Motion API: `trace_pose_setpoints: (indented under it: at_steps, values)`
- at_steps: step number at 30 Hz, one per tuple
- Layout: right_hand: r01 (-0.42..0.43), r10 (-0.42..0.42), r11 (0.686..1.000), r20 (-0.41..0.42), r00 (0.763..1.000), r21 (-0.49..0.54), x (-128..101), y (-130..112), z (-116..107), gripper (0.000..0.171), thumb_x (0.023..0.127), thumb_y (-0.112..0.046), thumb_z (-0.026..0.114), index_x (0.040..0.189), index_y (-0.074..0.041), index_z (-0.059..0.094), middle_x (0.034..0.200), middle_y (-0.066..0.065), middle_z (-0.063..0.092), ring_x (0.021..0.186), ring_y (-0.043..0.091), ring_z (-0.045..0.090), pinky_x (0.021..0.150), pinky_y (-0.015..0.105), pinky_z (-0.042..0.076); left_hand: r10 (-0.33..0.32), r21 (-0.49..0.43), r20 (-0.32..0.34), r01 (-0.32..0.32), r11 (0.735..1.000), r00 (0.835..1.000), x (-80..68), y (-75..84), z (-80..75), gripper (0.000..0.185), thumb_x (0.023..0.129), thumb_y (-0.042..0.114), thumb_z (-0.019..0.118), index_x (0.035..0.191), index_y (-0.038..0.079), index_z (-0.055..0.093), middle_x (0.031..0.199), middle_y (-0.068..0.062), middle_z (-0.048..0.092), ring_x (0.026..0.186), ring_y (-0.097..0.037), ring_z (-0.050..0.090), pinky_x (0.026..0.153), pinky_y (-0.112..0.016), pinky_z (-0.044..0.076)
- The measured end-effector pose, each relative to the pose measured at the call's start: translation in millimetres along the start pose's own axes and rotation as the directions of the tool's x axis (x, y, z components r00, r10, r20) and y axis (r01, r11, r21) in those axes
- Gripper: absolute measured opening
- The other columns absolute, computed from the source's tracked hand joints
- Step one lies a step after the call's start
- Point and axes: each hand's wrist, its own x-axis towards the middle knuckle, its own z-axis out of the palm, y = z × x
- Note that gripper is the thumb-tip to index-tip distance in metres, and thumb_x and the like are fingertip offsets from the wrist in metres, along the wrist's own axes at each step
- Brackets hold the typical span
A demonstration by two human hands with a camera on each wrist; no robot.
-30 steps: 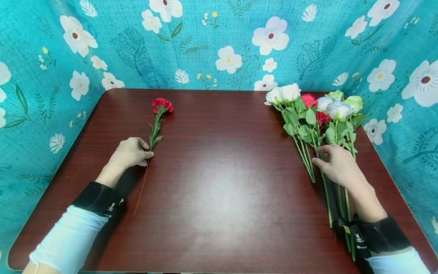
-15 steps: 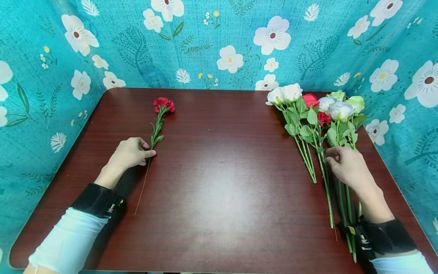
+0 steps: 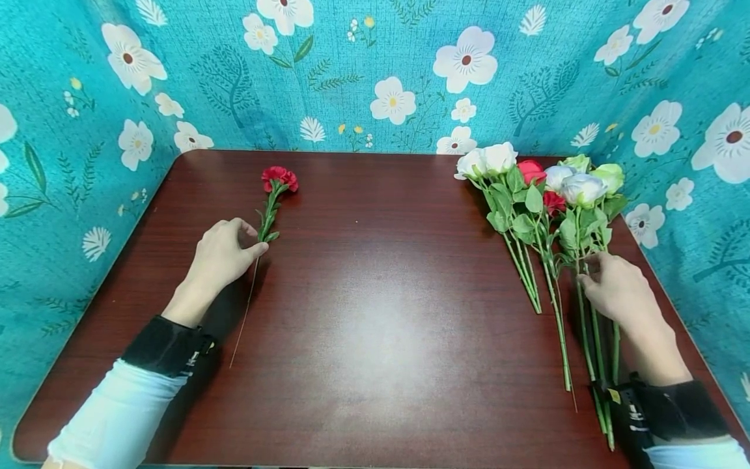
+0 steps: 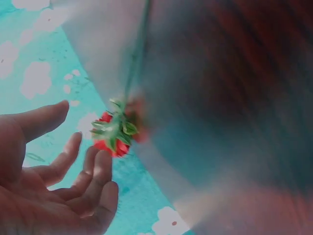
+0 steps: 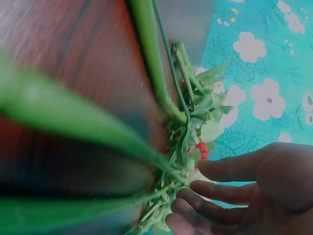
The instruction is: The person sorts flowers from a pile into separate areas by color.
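A single red carnation (image 3: 279, 177) lies on the dark wood table (image 3: 381, 312) at the left, its thin stem running toward me. My left hand (image 3: 249, 240) rests beside the stem with the thumb tip against it; in the left wrist view the left hand (image 4: 78, 142) shows loose, spread fingers holding nothing, with the carnation (image 4: 115, 134) beyond them. A bunch of white, red and pale green roses (image 3: 545, 189) lies at the right. My right hand (image 3: 592, 273) touches its rightmost stems. In the right wrist view the right hand (image 5: 195, 188) reaches nearly straight fingers to the leaves (image 5: 205, 112).
A teal flowered cloth (image 3: 375, 71) walls the table on the back and both sides. The rose stems (image 3: 562, 352) reach down to the right front edge, under my right wrist band. Bare wood lies between the carnation and the bunch.
My left hand slid a little up the carnation stem toward the bloom. My right hand moved rightward across the bunch, from the middle stems to the rightmost ones.
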Motion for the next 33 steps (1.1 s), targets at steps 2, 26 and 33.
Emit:
trace_pose_setpoints:
  at_steps: [2, 26, 33]
  values:
    - [-0.020, 0.020, 1.000, 0.000, 1.000, -0.003, -1.7, 3.2, -1.5, 0.039, 0.099, -0.008, 0.060, 0.126, 0.018, 0.052, 0.112, 0.039, 0.059, 0.097, 0.056, 0.057, 0.072, 0.063, 0.047, 0.038, -0.010, -0.041, -0.039, 0.999, 0.998, -1.2, 5.3, 1.0, 0.032, 0.097, 0.021, 0.071, 0.112, -0.006, 0.062, 0.105, -0.026, 0.058, 0.094, -0.041, 0.053, 0.079, -0.058, 0.044]
    - [-0.042, 0.051, 0.997, 0.143, 0.988, -0.066, -2.1, 18.5, -6.6, 0.034, 0.094, -0.014, 0.071, 0.105, 0.017, 0.063, 0.088, 0.025, 0.067, 0.074, 0.039, 0.065, 0.061, 0.052, 0.052, 0.370, -0.098, -0.068, -0.375, 0.922, 0.927, -9.0, 49.8, 25.2, 0.023, 0.091, 0.010, 0.079, 0.109, 0.002, 0.067, 0.106, -0.014, 0.061, 0.097, -0.032, 0.061, 0.085, -0.049, 0.053]
    - [-0.084, 0.101, 0.992, 0.208, 0.973, -0.089, -1.4, 23.5, -6.2, 0.027, 0.093, -0.012, 0.072, 0.096, 0.014, 0.065, 0.073, 0.015, 0.065, 0.064, 0.030, 0.062, 0.057, 0.047, 0.050, 0.382, -0.104, -0.049, -0.385, 0.917, 0.923, -11.7, 54.6, 26.0, 0.024, 0.091, 0.010, 0.079, 0.109, 0.004, 0.066, 0.108, -0.016, 0.062, 0.100, -0.033, 0.063, 0.087, -0.049, 0.053]
